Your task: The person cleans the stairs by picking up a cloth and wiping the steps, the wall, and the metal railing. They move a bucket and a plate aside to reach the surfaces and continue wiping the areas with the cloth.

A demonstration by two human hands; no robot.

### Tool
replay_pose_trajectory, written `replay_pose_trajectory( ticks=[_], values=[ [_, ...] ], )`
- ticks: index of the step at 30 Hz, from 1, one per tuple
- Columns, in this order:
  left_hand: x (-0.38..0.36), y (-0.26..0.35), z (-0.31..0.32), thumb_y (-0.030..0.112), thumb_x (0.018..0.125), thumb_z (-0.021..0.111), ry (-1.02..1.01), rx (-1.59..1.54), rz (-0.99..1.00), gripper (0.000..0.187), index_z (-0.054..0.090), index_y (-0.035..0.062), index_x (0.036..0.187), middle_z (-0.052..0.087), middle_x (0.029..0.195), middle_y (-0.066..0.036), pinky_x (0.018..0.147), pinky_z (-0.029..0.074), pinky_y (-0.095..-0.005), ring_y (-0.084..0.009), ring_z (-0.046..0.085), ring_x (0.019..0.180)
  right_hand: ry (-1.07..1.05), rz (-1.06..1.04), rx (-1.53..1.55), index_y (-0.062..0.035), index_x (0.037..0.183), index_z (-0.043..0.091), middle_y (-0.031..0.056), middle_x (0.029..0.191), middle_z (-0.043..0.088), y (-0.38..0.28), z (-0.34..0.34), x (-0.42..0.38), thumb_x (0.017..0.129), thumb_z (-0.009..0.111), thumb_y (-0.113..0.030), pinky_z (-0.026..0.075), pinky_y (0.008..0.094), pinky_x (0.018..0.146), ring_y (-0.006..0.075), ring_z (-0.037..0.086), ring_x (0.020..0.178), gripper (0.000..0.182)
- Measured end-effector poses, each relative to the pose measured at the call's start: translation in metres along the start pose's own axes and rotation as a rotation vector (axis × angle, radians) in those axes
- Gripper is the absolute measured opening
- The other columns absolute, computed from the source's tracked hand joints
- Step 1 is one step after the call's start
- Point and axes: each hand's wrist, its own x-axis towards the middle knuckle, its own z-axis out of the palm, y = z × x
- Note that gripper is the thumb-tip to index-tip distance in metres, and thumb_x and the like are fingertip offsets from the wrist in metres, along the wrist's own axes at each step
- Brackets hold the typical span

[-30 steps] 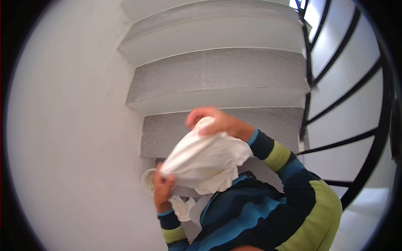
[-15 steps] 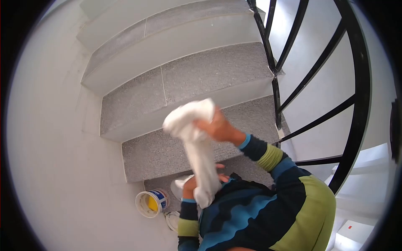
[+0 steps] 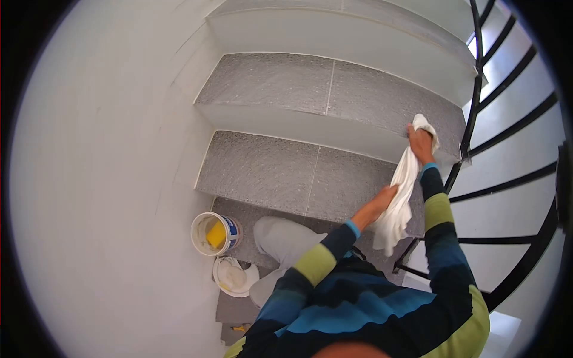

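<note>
A long white cloth (image 3: 396, 216) stretches between my hands on the right side of the stairs. My right hand (image 3: 421, 145) is closed on its upper part, with a bunched end over the fingers, by the edge of the upper step (image 3: 382, 95). Lower down, my left hand (image 3: 377, 204) grips the middle of the cloth above the right part of the lower step (image 3: 256, 170). The loose end hangs below my left hand. My fingers are partly hidden by the folds.
Black metal railing (image 3: 520, 122) runs along the right. At left, by the white wall (image 3: 113, 179), stands a white bucket (image 3: 203, 246) with a yellow sponge (image 3: 216, 235) inside. Below it sits a white container (image 3: 249, 280) with pale material. My grey-clad knee (image 3: 286, 235) is close by.
Both hands have moved right with the cloth, from the middle of the stairs to near the railing. The view has shifted, and the container below the bucket shows more fully.
</note>
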Motion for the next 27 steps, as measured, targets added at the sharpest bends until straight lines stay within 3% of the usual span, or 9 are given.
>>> replay_pose_trajectory(
  ticks=[1, 2, 7, 8, 13, 19, 21, 24, 27],
  values=[
    [-0.005, -0.006, -0.008, 0.026, 0.093, 0.034, 0.052, 0.022, 0.016, 0.034, 0.052, -0.0006, 0.104, 0.061, 0.082, -0.009, 0.064, 0.052, -0.0296, -0.0172, 0.061, 0.072, 0.455, -0.243, 0.07, 0.0071, 0.087, 0.061, 0.0269, 0.093, 0.06, -0.002, 0.034, 0.004, 0.087, 0.041, -0.043, 0.041, 0.0432, 0.081, 0.0386, 0.057, 0.09, 0.054],
    [-0.021, -0.007, -0.017, 0.026, 0.093, 0.034, 0.056, 0.013, 0.013, 0.034, 0.052, -0.0006, 0.104, 0.061, 0.082, -0.009, 0.064, 0.052, -0.0296, -0.0172, 0.061, 0.072, 0.573, -0.288, 0.03, 0.0058, 0.08, 0.062, 0.0262, 0.086, 0.061, -0.027, 0.051, 0.002, 0.086, 0.041, -0.045, 0.041, 0.0437, 0.08, 0.0372, 0.059, 0.085, 0.056],
    [-0.13, 0.026, -0.1, 0.048, 0.088, 0.041, 0.192, -0.221, 0.287, 0.056, 0.047, -0.0034, 0.111, 0.059, 0.089, -0.014, 0.066, 0.053, -0.0333, -0.0219, 0.06, 0.075, -0.016, -0.4, 0.173, -0.004, 0.063, 0.053, 0.0148, 0.062, 0.05, -0.216, 0.105, -0.001, 0.074, 0.057, -0.041, 0.038, 0.0429, 0.057, 0.0287, 0.051, 0.06, 0.039],
    [-0.146, 0.034, -0.117, 0.055, 0.085, 0.044, 0.203, -0.23, 0.454, 0.066, 0.045, -0.004, 0.113, 0.058, 0.092, -0.015, 0.065, 0.053, -0.0343, -0.0229, 0.06, 0.076, 0.227, -0.646, 0.181, -0.0041, 0.063, 0.053, 0.014, 0.062, 0.05, -0.251, 0.138, 0.004, 0.073, 0.057, -0.04, 0.039, 0.043, 0.057, 0.0289, 0.051, 0.06, 0.038],
    [-0.191, 0.104, -0.18, 0.055, 0.082, 0.041, 0.134, -0.388, 0.634, 0.066, 0.042, -0.0018, 0.116, 0.058, 0.092, -0.016, 0.057, 0.053, -0.0379, -0.0249, 0.06, 0.067, 0.191, -0.696, 0.337, 0.0006, 0.066, 0.063, 0.0196, 0.069, 0.062, -0.401, 0.135, 0.006, 0.072, 0.05, -0.033, 0.046, 0.0434, 0.062, 0.0332, 0.059, 0.062, 0.037],
    [-0.159, 0.119, -0.117, 0.04, 0.083, 0.043, 0.362, -0.192, 0.367, 0.045, 0.055, -0.0006, 0.097, 0.06, 0.072, -0.012, 0.049, 0.05, -0.031, -0.0208, 0.058, 0.058, 0.232, -0.68, 0.35, 0.0008, 0.067, 0.063, 0.0192, 0.067, 0.062, -0.325, 0.113, 0.003, 0.076, 0.05, -0.036, 0.045, 0.0433, 0.063, 0.0338, 0.059, 0.062, 0.04],
    [-0.128, 0.096, -0.105, 0.04, 0.085, 0.04, 0.182, -0.186, 0.262, 0.048, 0.051, -0.0023, 0.106, 0.06, 0.079, -0.015, 0.055, 0.052, -0.0318, -0.0226, 0.06, 0.064, 0.394, -0.609, 0.365, 0.0014, 0.068, 0.063, 0.0199, 0.067, 0.061, -0.259, 0.096, 0.004, 0.079, 0.048, -0.038, 0.045, 0.0435, 0.063, 0.0344, 0.059, 0.062, 0.044],
    [-0.074, 0.071, -0.05, 0.043, 0.088, 0.039, 0.056, -0.156, 0.069, 0.055, 0.046, -0.0034, 0.116, 0.06, 0.088, -0.019, 0.063, 0.054, -0.0328, -0.0248, 0.062, 0.071, -0.119, -0.238, 0.205, 0.0072, 0.089, 0.062, 0.0267, 0.093, 0.06, -0.126, 0.031, 0.009, 0.085, 0.038, -0.054, 0.043, 0.042, 0.08, 0.0366, 0.058, 0.088, 0.065],
    [-0.012, 0.056, 0.006, 0.032, 0.088, 0.043, -0.145, -0.362, -0.132, 0.046, 0.046, -0.0029, 0.117, 0.061, 0.097, -0.018, 0.07, 0.054, -0.0344, -0.0235, 0.063, 0.08, 0.011, -0.042, 0.295, 0.0077, 0.092, 0.06, 0.0267, 0.097, 0.06, -0.006, -0.024, 0.025, 0.087, 0.039, -0.051, 0.042, 0.0403, 0.083, 0.0371, 0.057, 0.092, 0.063]
  ],
)
